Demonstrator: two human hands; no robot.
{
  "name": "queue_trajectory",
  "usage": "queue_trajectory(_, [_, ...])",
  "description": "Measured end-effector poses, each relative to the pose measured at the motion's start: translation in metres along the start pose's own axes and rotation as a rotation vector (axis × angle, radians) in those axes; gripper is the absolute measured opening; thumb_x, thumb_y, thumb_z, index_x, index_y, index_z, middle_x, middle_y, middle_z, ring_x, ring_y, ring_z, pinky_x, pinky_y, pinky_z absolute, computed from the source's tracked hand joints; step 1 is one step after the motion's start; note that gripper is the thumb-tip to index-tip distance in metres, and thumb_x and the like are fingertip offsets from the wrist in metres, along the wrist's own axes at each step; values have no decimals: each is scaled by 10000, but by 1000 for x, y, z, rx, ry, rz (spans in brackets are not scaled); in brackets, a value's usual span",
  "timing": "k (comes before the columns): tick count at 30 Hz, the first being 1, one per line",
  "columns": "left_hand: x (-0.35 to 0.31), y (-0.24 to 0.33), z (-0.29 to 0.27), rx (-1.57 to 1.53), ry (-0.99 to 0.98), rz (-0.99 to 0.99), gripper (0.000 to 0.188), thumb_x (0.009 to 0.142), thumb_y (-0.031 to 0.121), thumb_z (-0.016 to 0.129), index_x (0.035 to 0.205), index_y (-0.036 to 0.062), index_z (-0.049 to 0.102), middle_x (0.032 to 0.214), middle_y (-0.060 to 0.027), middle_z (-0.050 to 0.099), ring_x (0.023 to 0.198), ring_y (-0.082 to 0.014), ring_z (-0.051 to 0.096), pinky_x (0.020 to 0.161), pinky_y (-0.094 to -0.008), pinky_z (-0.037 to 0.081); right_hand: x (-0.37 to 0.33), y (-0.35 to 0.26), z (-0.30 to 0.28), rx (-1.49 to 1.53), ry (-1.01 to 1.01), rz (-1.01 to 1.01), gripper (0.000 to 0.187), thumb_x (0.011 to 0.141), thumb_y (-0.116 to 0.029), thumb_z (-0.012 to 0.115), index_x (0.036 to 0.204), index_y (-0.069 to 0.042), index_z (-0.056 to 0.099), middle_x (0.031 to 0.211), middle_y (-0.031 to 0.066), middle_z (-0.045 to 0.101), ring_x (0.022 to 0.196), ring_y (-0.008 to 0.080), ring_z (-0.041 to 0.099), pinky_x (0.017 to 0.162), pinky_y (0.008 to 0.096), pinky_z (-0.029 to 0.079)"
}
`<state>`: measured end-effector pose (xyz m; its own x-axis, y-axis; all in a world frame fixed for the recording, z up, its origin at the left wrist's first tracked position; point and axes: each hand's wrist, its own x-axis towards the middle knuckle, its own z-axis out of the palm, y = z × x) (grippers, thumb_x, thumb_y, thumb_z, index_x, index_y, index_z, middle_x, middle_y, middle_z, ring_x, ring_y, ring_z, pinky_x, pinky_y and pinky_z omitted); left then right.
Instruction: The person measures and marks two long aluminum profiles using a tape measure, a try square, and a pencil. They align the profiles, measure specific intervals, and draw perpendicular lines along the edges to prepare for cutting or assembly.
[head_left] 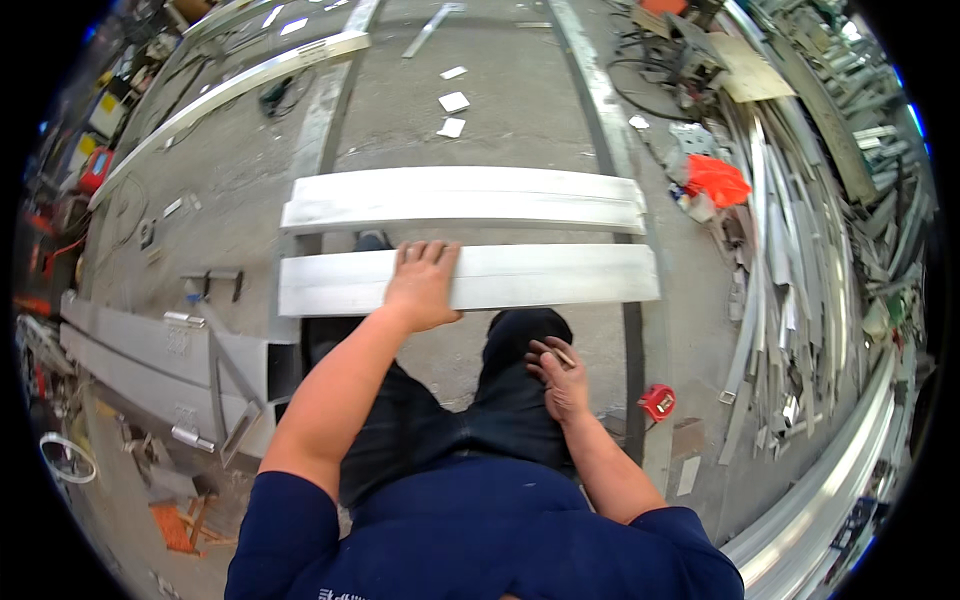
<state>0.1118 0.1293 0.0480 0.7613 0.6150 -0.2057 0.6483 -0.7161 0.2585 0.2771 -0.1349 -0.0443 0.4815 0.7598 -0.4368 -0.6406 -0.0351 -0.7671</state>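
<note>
A silver rectangular metal tube [550, 275] lies crosswise in front of me on two long metal rails. Spanning it from above is my left hand [424, 287], fingers at the far edge and thumb at the near one. A second, similar silver tube [470, 198] rests just beyond, parallel, with a narrow gap between them. By my right knee, my right hand [560, 378] is partly curled, touching neither tube. Something thin and brownish, like a short stick, shows between its fingers; its kind is too small to make out.
A red tape measure [657, 402] sits by the right rail [640, 350]. Piles of metal strips [790, 300] and an orange-red bag [716, 181] lie on the right. Large grey profiles [140, 350] are at the left. White scraps [453, 102] dot the floor ahead.
</note>
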Motion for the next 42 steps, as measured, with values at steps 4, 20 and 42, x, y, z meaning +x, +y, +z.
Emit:
queue_trajectory(4, [-6,7,3,3,9,21,1111,676,454,907,1573,56,387,1544,-179,452,1481,-385,359,1261,-546,209,-5,9,-2,-154,-35,-84,527,964,-120,764,1416,-2,521,1319,201,676,1096,257,705,926,356,596])
queue_trajectory(20, [-23,1,13,26,115,54,1063,801,528,823,1615,74,311,1584,-176,394,1526,-370,300,1294,-572,132,3,12,2,-269,-49,-109,494,978,-101,745,1399,27,520,1292,192,693,1085,245,709,896,346,599])
queue_trajectory(42, [-309,-95,-70,60,245,-626,448,836,260,825,1167,-1,670,1145,-180,664,1098,-372,609,944,-467,491,-8,8,19,-457,-52,-124,432,994,-81,705,1375,47,544,1254,177,717,1139,182,672,949,290,543])
